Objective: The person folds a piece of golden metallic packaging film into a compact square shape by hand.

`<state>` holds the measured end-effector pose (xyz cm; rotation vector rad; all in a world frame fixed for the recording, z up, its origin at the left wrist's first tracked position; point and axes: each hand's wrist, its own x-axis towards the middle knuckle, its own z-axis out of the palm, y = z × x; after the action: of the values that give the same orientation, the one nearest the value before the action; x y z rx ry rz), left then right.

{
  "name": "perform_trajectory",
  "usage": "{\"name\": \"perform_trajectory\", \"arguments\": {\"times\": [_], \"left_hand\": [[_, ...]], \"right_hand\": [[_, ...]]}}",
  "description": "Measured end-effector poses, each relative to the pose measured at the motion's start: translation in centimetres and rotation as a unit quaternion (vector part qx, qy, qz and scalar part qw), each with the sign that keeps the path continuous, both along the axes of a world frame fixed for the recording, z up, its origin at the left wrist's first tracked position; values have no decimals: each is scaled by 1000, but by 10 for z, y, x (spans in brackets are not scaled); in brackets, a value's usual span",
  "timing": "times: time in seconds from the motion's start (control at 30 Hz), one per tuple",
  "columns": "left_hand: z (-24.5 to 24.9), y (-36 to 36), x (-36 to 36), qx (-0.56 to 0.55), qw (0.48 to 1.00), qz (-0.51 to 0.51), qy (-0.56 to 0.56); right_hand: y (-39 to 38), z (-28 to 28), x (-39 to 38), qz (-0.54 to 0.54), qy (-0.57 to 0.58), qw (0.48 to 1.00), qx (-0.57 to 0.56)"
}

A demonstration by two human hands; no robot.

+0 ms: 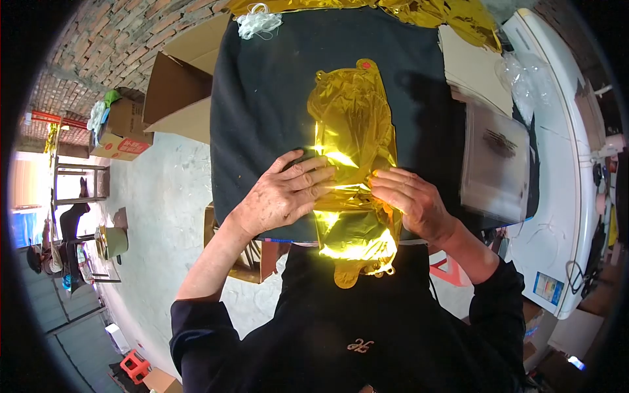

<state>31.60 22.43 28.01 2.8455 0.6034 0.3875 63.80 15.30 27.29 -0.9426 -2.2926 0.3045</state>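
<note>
A flat gold foil balloon (354,114), creased across its middle, lies lengthwise on the dark cloth-covered table (262,85). Its lower end hangs over the near edge against my black clothing, and small rounded tabs stick out at both ends. My left hand (285,193) rests on the left side of the foil with its fingers stretched out and a little apart. On the other side, my right hand (413,203) has its fingers bent together at the crumpled right edge, pinching the foil. The tip of the right thumb is mostly hidden.
A bundle of white string (259,23) and more gold foil (445,16) lie at the far edge. Clear plastic bags (495,167) are stacked at right, beside a long white appliance (557,216). An open cardboard box (177,92) stands left of the table.
</note>
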Motion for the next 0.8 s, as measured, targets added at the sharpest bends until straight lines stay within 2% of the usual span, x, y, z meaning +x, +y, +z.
{"name": "perform_trajectory", "arguments": {"times": [0.27,0.43,0.63,0.8], "left_hand": [[3,0,2,-40,999,16,-31],[4,-3,7,-48,997,39,-41],[1,-7,15,3,998,46,-53],[-1,-7,20,-48,993,41,-103]], "right_hand": [[1,-1,2,-7,13,998,-55],[1,1,3,7,1,999,-48],[1,2,0,3,2,999,-51],[3,7,0,3,-7,998,-65]]}}
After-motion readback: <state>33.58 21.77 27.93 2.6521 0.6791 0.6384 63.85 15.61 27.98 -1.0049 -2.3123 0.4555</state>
